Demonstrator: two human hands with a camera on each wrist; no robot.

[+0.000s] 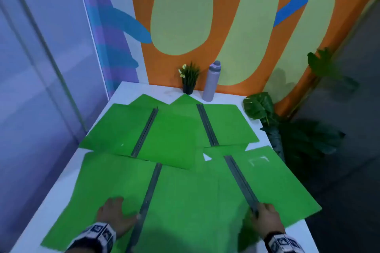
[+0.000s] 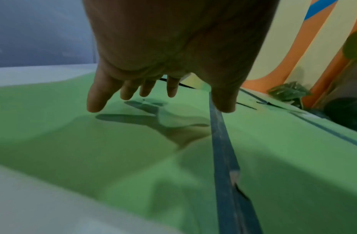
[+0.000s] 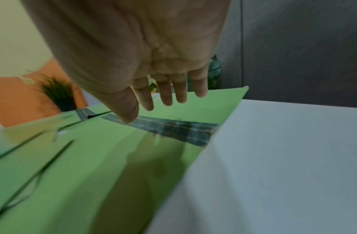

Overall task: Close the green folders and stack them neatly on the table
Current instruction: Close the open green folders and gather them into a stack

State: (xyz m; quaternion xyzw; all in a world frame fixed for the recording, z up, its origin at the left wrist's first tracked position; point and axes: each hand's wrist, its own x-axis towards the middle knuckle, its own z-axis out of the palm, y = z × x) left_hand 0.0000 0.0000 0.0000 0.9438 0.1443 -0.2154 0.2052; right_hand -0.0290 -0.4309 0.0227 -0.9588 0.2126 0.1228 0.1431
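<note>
Fingers of the left hand (image 1: 113, 213) and right hand (image 1: 266, 219) are spread, gripping nothing, over the near pair of four green folders (image 1: 181, 170) lying open, overlapping, on the table (image 1: 127, 92). None closed; stacking not begun.

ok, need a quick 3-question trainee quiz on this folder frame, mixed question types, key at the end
1. True or false: every green folder on the white table lies open.
2. How many dark folder spines show in the head view? A) two B) four C) six
3. Fill in: the bottle stands to the ___ of the small potted plant, as the camera sees it.

Key:
1. True; none is closed or stacked yet.
2. B
3. right

Extra note: left hand and right hand both hover open-fingered over the near folders, gripping nothing.
</note>
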